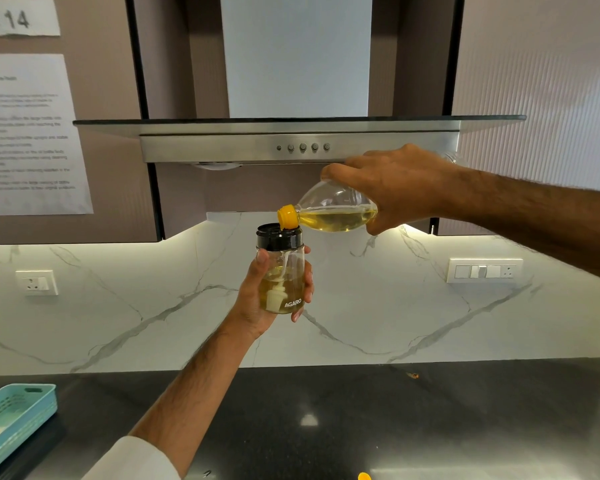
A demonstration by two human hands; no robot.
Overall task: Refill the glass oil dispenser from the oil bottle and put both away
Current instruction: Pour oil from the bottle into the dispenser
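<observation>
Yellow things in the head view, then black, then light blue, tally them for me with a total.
Yellow: 2, the oil bottle's spout and a small piece on the counter's front edge
Black: 1, the dispenser's collar
Light blue: 1, the basket at left
Total: 4

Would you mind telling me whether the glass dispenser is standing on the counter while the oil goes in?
No, the left hand holds the glass dispenser in the air, well above the dark counter.

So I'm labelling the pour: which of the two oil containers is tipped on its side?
The oil bottle with the yellow neck, gripped by the right hand. The glass dispenser with the black collar stands upright in the left hand.
</observation>
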